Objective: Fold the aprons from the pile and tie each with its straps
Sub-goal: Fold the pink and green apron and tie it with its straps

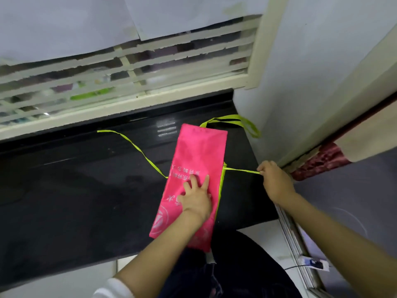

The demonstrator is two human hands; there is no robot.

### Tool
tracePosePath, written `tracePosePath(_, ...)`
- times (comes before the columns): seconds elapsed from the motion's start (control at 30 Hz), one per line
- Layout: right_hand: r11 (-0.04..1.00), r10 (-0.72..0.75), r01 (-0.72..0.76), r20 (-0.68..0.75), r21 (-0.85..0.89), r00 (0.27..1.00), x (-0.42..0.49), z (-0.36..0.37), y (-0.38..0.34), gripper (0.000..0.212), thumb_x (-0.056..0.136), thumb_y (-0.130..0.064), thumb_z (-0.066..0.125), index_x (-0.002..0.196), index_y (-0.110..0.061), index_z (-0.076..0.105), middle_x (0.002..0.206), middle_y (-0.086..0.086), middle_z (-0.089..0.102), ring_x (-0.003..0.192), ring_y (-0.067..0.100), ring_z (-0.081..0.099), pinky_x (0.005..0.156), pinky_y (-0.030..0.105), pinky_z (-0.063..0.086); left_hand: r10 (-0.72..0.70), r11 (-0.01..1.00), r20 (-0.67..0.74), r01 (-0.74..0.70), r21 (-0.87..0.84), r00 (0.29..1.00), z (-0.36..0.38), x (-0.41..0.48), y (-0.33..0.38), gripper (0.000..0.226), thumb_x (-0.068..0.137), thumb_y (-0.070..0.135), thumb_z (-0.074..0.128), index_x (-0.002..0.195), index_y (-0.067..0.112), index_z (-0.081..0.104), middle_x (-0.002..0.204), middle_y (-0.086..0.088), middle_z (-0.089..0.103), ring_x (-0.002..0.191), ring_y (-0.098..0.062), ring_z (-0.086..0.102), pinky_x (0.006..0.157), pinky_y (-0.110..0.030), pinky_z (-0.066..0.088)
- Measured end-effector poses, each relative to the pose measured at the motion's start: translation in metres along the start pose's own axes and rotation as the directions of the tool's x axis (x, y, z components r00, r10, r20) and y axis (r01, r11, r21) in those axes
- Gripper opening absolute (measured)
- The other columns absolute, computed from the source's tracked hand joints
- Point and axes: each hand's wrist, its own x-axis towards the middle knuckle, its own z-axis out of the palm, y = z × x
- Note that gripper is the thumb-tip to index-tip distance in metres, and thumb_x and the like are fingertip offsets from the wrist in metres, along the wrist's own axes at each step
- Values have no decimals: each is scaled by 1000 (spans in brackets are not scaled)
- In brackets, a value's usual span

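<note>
Folded pink apron (199,151) lies lengthwise near the worktop's (86,179) right edge, pinned by flat, spread fingers of the left hand (196,196); the right hand (275,179) pinches its strap (240,170), taut rightward.

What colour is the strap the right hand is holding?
Bright yellow-green, clearest in the head view, where the strap meets the pink apron.

Print on apron (197,151) partly under left hand (196,195); strap (240,170) end hidden inside right hand (275,179); window (129,67) view blurred.
</note>
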Motion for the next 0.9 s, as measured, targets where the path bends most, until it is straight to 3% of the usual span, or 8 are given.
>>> tracePosePath(0.2, 977, 2, -17, -69, -214, 998, 7, -15, 13, 23, 89, 4, 42, 106, -7, 54, 111, 12, 54, 106, 31, 48, 80, 39, 39, 91, 995, -10, -91, -42, 996, -5, 12, 22, 63, 98, 34, 44, 150, 35, 8, 151, -10, 7, 136, -32, 17, 97, -44, 43)
tracePosePath(0.3, 953, -261, 248, -56, -173, 964, -1, 0, 0, 45, 78, 11, 47, 119, -6, 54, 122, 14, 51, 120, 34, 45, 99, 38, 37, 96, 995, -21, -97, -38, 995, -7, 15, 24, 65, 97, 34, 46, 150, 34, 9, 150, -10, 9, 134, -32, 20, 96, -42, 44)
tracePosePath(0.37, 881, -465, 468, 57, -73, 884, -14, 15, -16, 65, 73, 15, 46, 135, -6, 44, 143, 13, 39, 139, 29, 29, 116, 33, 20, 98, 994, -34, -99, -46, 995, -7, 15, 27, 65, 97, 31, 47, 150, 33, 11, 149, -12, 10, 134, -33, 22, 97, -42, 43)
tracePosePath(0.47, 747, -627, 663, 269, -60, 731, -37, 42, -36, 78, 77, 6, 48, 148, -6, 18, 157, 7, 12, 147, 20, 2, 116, 23, -4, 150, 980, -47, -155, -128, 988, -8, 17, 23, 62, 94, 18, 44, 149, 27, 18, 147, -14, 14, 132, -34, 25, 99, -42, 41)
tracePosePath(0.53, 736, -622, 675, 340, -56, 706, -42, 50, -36, 79, 81, 0, 47, 150, -5, 7, 158, 9, 4, 147, 20, -4, 116, 23, -7, 227, 961, -85, -238, -144, 970, -10, 21, 8, 61, 92, 11, 45, 148, 21, 23, 146, -15, 19, 134, -33, 27, 105, -40, 36)
tracePosePath(0.7, 716, -583, 692, 463, -96, 667, -39, 44, -28, 77, 86, -11, 47, 151, -10, 5, 159, 5, -7, 145, 17, -14, 116, 24, -9, 396, 918, -169, -388, 81, 903, -5, 20, -59, 62, 84, 2, 46, 143, 17, 33, 148, -6, 29, 136, -25, 28, 109, -34, 28)
tracePosePath(0.8, 714, -563, 691, 495, -112, 662, -39, 46, -26, 81, 87, -22, 51, 151, -13, 2, 159, 3, -9, 144, 15, -17, 118, 30, -6, 463, 886, -71, -464, -2, 883, -2, 11, -96, 74, 80, -8, 43, 148, 15, 24, 158, -6, 10, 146, -23, 12, 119, -31, 11)
tracePosePath(0.9, 711, -558, 694, 508, -115, 656, -42, 49, -22, 88, 87, -36, 56, 151, -16, -1, 155, -5, -15, 137, 8, -23, 117, 32, -8, 503, 856, 79, -508, 91, 861, 5, 2, -118, 86, 81, -3, 45, 151, 24, 3, 151, 8, -20, 146, -19, -7, 117, -29, -3)
